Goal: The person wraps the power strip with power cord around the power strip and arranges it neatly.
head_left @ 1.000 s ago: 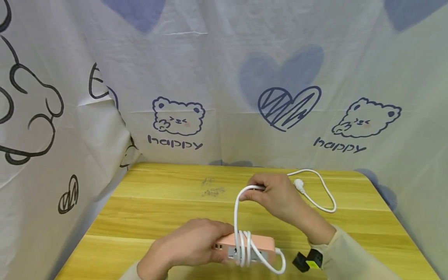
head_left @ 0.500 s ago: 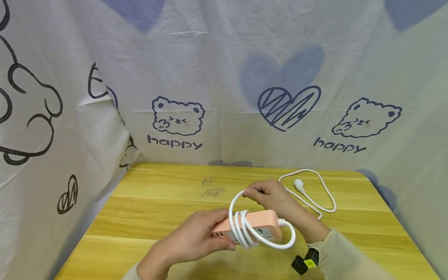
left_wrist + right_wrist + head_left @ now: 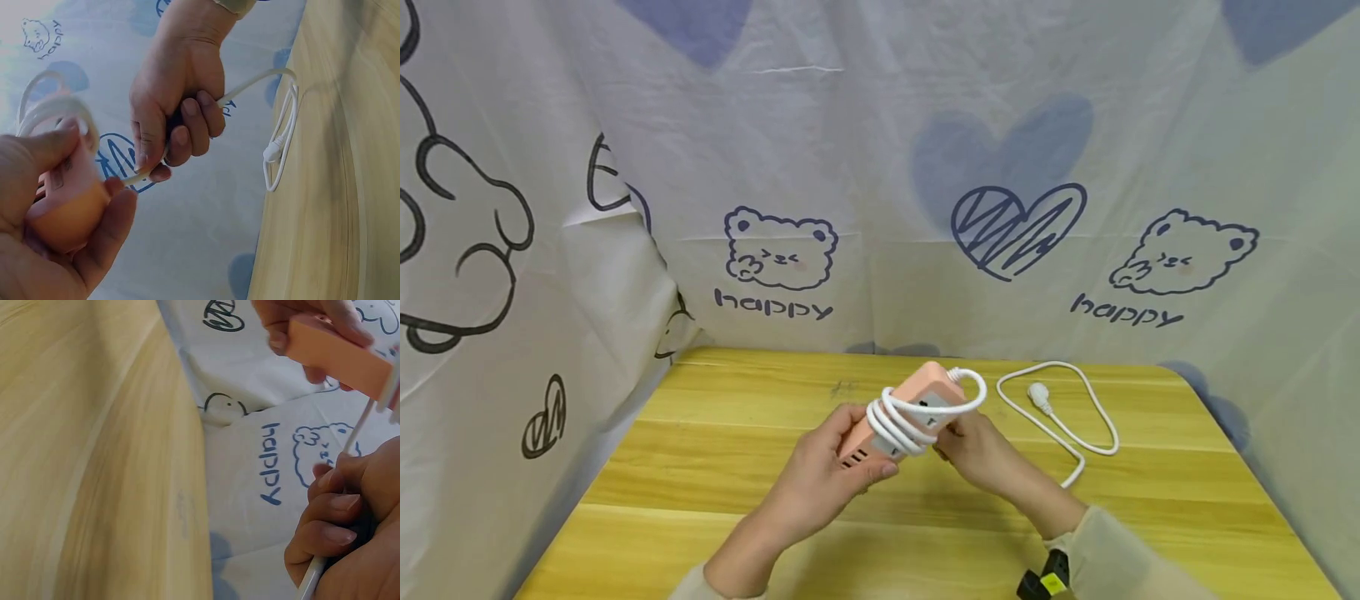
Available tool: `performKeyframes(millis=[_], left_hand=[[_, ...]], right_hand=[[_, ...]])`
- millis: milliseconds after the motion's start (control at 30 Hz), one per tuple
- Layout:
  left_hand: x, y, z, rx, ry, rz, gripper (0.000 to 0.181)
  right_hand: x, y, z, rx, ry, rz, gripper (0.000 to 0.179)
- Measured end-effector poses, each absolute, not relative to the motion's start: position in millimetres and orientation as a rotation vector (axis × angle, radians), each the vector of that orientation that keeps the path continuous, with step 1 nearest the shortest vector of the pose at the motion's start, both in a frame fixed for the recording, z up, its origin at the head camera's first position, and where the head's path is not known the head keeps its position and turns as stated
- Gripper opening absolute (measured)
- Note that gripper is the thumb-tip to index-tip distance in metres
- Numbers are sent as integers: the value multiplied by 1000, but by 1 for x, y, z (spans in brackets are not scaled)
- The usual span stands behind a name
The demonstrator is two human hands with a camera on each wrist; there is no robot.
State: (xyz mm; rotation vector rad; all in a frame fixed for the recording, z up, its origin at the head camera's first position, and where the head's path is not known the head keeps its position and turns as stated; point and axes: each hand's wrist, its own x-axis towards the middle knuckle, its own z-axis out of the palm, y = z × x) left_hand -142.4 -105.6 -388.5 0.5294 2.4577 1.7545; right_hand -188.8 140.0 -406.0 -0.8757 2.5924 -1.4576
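Note:
My left hand grips the USB-port end of a peach-pink power strip, tilted up above the table. Its white cord circles the middle of the strip in several loops and bows out from the far end. Beside and partly behind the strip, my right hand holds the running length of cord. In the left wrist view, the right hand's fingers curl round the cord, and something dark shows inside the palm. The right wrist view shows the cord stretching from that hand up to the strip.
The cord's free end lies in a loose loop at the table's back right, with its white plug inside. A small black device with a yellow label is by the right sleeve. Printed cloth hangs behind the wooden table.
The left hand has raised the power strip and turned its far end upward. The right hand has carried the cord from above the strip to behind its right side, and more cord shows on the table.

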Motion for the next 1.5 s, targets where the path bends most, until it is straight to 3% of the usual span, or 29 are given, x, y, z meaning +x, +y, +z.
performKeyframes(millis=[133, 600, 867, 1133, 1500], left_hand=[[-147, -103, -389, 407, 2322, 1944, 64], [-168, -134, -379, 227, 2237, 2219, 58], [-169, -147, -376, 217, 2259, 2264, 62], [-170, -158, -369, 177, 2411, 2243, 63], [-178, -160, -377, -47, 2696, 2003, 63]], right_hand=[[-187, 131, -408, -607, 2520, -1419, 27], [-177, 152, -420, -553, 2571, -1358, 32], [-171, 173, -416, -670, 2652, -1272, 21], [-164, 185, -404, -802, 2787, -1023, 27], [-147, 176, -395, -1103, 3141, -708, 8]])
